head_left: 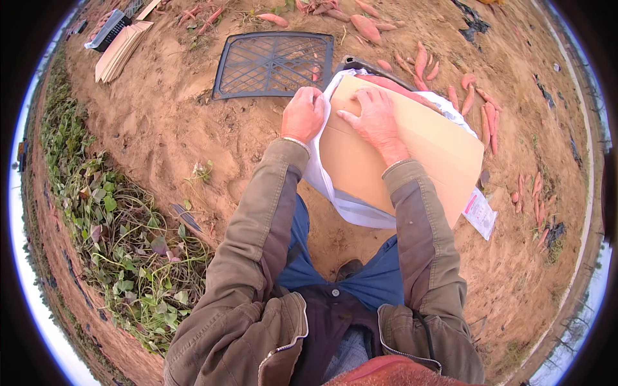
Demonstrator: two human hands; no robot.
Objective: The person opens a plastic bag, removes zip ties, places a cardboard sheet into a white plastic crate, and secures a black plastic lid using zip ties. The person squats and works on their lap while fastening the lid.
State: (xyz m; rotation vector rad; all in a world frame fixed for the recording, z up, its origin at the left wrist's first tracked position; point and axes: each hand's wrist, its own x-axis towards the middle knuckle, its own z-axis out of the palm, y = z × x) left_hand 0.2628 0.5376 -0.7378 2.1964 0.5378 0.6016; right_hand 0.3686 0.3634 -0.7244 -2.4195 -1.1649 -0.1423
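our left grip (304,114) looks clamped on the edge of the white liner (360,212), probably to hold it clear of the card (425,148). our right grip (373,119) lies palm down on that card, fingers a little apart, likely to steady it. the card rests over the liner, covering most of it; red roots (402,89) show along its far edge. beyond our left grip, a dark lattice panel (273,64) lies flat on the soil (187,141); loose roots (365,29) lie farther out.
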